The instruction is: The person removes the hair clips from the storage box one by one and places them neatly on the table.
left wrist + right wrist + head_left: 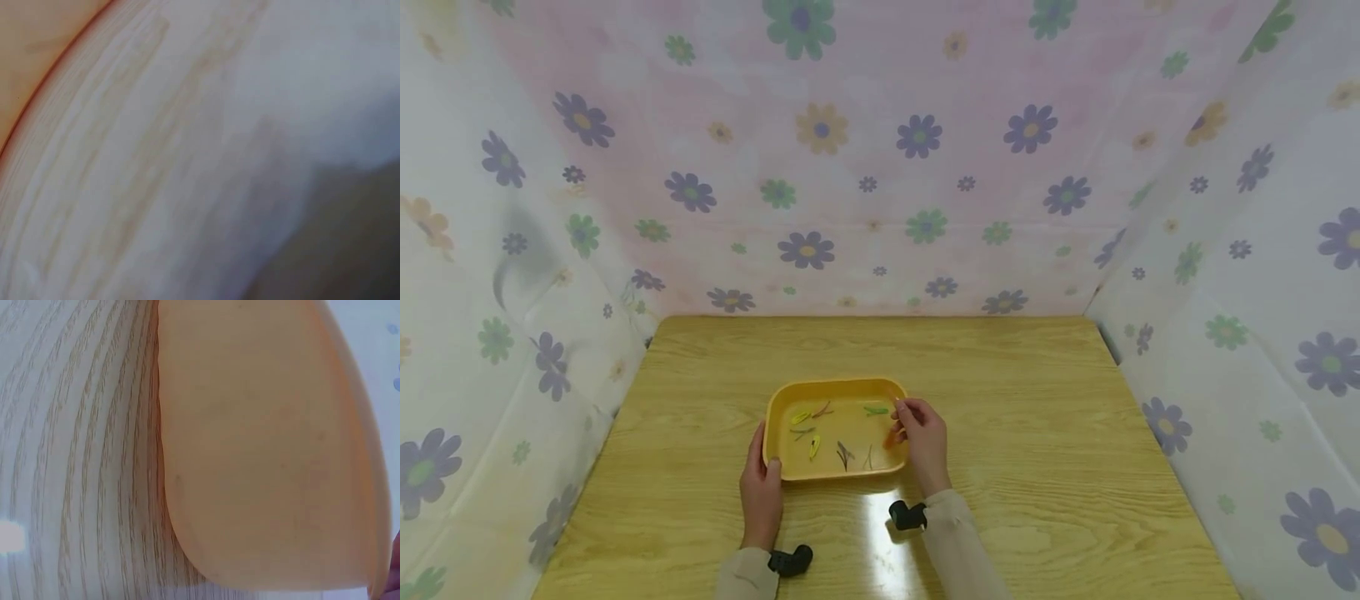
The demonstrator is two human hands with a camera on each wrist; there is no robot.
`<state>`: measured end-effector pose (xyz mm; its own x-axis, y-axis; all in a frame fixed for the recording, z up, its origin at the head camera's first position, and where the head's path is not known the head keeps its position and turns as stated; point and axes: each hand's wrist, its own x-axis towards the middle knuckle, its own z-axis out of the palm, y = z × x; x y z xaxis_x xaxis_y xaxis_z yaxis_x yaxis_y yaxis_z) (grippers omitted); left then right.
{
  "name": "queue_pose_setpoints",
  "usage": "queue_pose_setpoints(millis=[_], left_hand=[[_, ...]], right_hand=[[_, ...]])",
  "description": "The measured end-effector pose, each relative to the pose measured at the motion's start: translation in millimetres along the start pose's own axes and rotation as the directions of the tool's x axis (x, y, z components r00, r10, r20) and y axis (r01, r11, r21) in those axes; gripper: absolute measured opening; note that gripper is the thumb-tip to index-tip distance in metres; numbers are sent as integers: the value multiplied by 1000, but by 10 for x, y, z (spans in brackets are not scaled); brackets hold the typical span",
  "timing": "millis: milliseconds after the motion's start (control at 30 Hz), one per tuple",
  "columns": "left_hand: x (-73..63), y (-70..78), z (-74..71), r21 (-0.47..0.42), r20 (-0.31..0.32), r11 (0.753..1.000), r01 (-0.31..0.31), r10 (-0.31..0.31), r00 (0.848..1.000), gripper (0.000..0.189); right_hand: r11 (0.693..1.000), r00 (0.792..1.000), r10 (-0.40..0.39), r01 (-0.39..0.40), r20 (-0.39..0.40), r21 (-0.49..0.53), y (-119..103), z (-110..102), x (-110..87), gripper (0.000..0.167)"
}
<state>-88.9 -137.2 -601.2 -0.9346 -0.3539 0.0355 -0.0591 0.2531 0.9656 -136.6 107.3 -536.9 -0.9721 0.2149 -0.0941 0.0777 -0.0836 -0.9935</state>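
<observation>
A yellow tray lies on the table with several small clips in it. Two yellow clips look like hair clips; a green clip lies near the right end, and V-shaped grey clips are near the front wall. My left hand holds the tray's left end, thumb at the near corner and fingers along the outer wall. Over the right end, my right hand pinches a thin orange-red clip between thumb and forefinger. Its exact shape is mostly hidden. The tray's outer wall fills the right wrist view.
Around the tray spreads a wood-grain table. Flower-patterned cloth hangs behind it and along both sides. Dark wrist cameras sit on both wrists, low over the table. The left wrist view is mostly blurred tabletop.
</observation>
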Motion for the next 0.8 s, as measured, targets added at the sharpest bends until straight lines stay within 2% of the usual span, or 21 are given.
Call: queue_pose_setpoints(millis=[167, 267, 500, 800], left_hand=[[-17, -2, 1, 8, -7, 1000, 18, -18, 1000, 56], [-6, -1, -3, 12, -6, 1000, 5, -5, 1000, 56], [10, 15, -6, 19, -1, 1000, -11, 11, 1000, 55], [-1, 16, 1, 17, -3, 1000, -7, 7, 1000, 55]], right_hand=[[999, 999, 29, -28, -41, 29, 35, -75, 11, 42], [999, 998, 31, -30, -58, 27, 27, -106, 29, 41], [998, 994, 56, -54, -99, 22, 58, -184, 50, 30], [994, 985, 107, -108, -132, -2, 161, -337, 108, 25]])
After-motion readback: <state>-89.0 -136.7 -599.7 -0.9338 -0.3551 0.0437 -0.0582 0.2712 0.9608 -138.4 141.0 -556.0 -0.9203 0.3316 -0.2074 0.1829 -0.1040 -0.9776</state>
